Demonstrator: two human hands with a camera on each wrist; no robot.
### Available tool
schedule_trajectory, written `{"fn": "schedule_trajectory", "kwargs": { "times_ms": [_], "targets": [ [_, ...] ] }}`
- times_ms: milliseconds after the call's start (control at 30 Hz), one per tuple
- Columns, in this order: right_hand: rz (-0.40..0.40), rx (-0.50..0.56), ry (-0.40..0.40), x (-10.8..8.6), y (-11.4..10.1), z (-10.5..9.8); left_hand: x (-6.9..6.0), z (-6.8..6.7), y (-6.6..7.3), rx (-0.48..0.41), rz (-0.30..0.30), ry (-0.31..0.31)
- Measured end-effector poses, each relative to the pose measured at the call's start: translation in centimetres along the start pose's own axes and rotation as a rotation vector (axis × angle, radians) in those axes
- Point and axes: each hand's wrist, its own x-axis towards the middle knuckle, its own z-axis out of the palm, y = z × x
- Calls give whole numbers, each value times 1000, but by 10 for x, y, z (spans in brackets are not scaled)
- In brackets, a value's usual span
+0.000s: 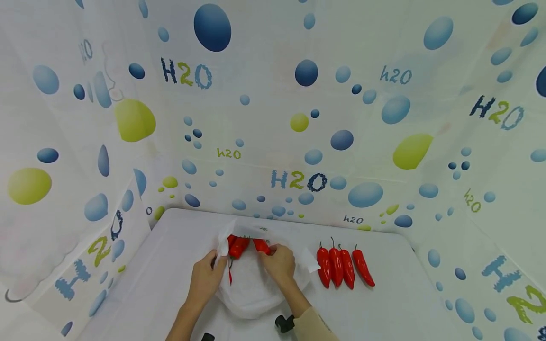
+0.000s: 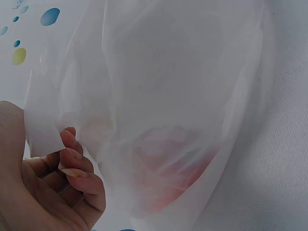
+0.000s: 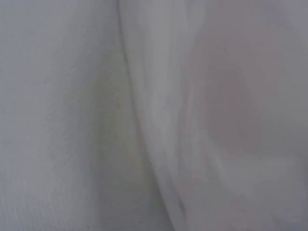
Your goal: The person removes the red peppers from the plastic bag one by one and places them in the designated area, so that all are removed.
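A translucent white plastic bag (image 1: 251, 300) lies on the table, its mouth spread apart. My left hand (image 1: 207, 273) grips the bag's left edge; in the left wrist view its curled fingers (image 2: 82, 180) pinch the thin plastic. Inside the mouth, my right hand (image 1: 279, 263) holds a red chili pepper (image 1: 261, 245) between thumb and fingers. More red chili peppers (image 1: 240, 246) rest in the bag to the left of it. Red shows blurred through the plastic in the left wrist view. The right wrist view is filled by the bag (image 3: 163, 115) and the table, with the hand hidden.
Several glossy red chili peppers (image 1: 336, 266) lie side by side on the white table (image 1: 396, 303), right of the bag. A white curtain (image 1: 273, 109) printed with blue and green drops stands behind and at both sides. A black device (image 1: 284, 324) sits at the right wrist.
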Motion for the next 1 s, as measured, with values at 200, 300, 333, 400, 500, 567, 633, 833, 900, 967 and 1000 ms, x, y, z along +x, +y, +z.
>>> {"fn": "schedule_trajectory", "kwargs": {
  "times_ms": [200, 300, 333, 400, 500, 567, 633, 833, 900, 967, 1000],
  "targets": [
    [4, 45, -2, -7, -6, -9, 0, 2, 0, -11, 11, 14],
    [-26, 55, 14, -10, -7, -13, 0, 2, 0, -19, 13, 13],
    [-42, 59, 21, -11, -7, -14, -1, 2, 0, -22, 9, 10],
    [-64, 74, 30, -13, -7, -17, -1, 2, 0, -27, -4, 2],
    [-86, 112, 36, -16, -10, -23, -1, 2, 0, -33, -25, -15],
    [-100, 136, 40, -19, -14, -27, -1, 1, 1, -32, -32, -26],
    [-109, 150, 45, -21, -17, -32, 0, 1, 1, -32, -34, -30],
    [-96, 184, 49, -30, -20, -44, -1, 1, 1, -15, -38, -18],
    [-81, 192, 46, -31, -21, -46, -1, 2, 1, -10, -39, -15],
    [-74, 201, 48, -32, -22, -48, 0, 2, 1, -12, -36, -13],
    [-71, 204, 51, -33, -22, -48, 0, 2, 1, -14, -32, -12]
  ]
}}
